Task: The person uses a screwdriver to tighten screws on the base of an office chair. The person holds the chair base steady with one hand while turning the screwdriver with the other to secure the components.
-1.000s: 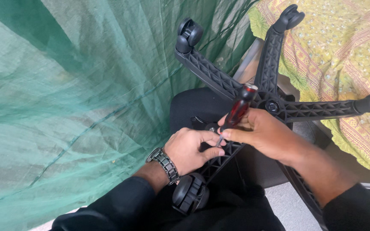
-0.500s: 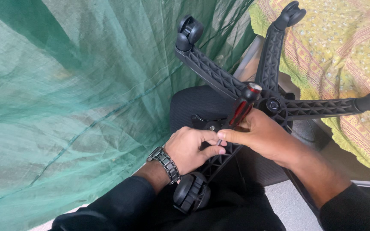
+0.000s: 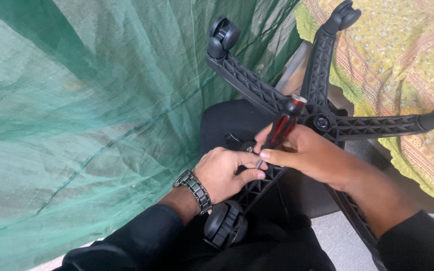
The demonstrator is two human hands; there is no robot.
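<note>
An upturned black office chair lies before me, its star-shaped base [image 3: 367, 125] with ribbed legs pointing up. My right hand [image 3: 310, 153] grips a screwdriver [image 3: 280, 128] with a red and black handle, tip angled down toward the underside of the seat [image 3: 222, 123]. My left hand [image 3: 224, 173], with a metal watch [image 3: 193, 190] on the wrist, pinches the shaft near the tip and rests against one ribbed leg. The screw point itself is hidden behind my fingers.
Green netting [image 3: 86, 115] hangs across the left. A yellow patterned cloth [image 3: 408, 55] covers a surface at the right. Black castors stand at the leg ends: one near me [image 3: 223, 226], one at the top [image 3: 223, 34], another at the upper right [image 3: 344, 14].
The screwdriver handle has shifted slightly between my right fingers, as if turned. Both hands stay at the same spot on the chair.
</note>
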